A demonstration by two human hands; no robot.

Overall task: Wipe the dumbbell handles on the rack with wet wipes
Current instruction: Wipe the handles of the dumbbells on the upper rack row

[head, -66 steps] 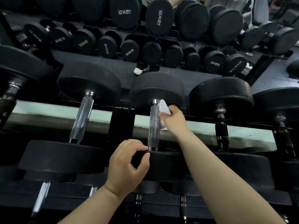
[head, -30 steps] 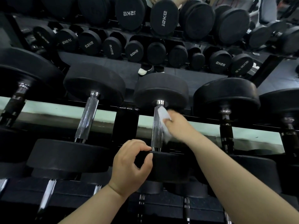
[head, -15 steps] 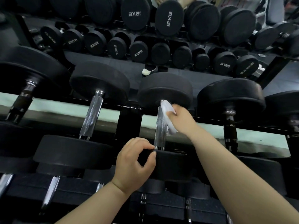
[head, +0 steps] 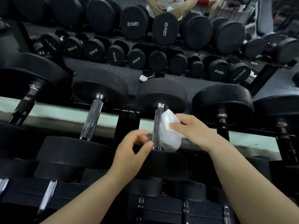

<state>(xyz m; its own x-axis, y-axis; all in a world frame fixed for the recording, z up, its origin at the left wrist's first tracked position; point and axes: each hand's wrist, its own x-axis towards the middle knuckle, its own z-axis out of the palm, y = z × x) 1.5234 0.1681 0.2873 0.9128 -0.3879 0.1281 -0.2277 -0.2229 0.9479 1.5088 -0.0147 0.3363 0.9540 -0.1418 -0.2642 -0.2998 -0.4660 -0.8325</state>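
Note:
A black dumbbell lies on the rack (head: 129,120) in front of me, its chrome handle (head: 156,126) running away from me between two round rubber heads. My right hand (head: 192,128) holds a white wet wipe (head: 169,133) against the right side of that handle. My left hand (head: 131,152) hovers just left of the handle's near end, fingers curled and apart, off the near head (head: 165,160). A second chrome handle (head: 92,122) lies one place to the left, and dark handles (head: 222,125) lie to the right.
More dumbbells fill the lower tier (head: 48,194) under my arms. A mirror behind the rack reflects rows of labelled dumbbells (head: 134,23) and a person (head: 163,5) at the top. A pale green ledge (head: 61,113) runs under the handles.
My left hand has come off the near head of the dumbbell and opened. The wipe has spread out lower along the handle's right side. The view has shifted slightly.

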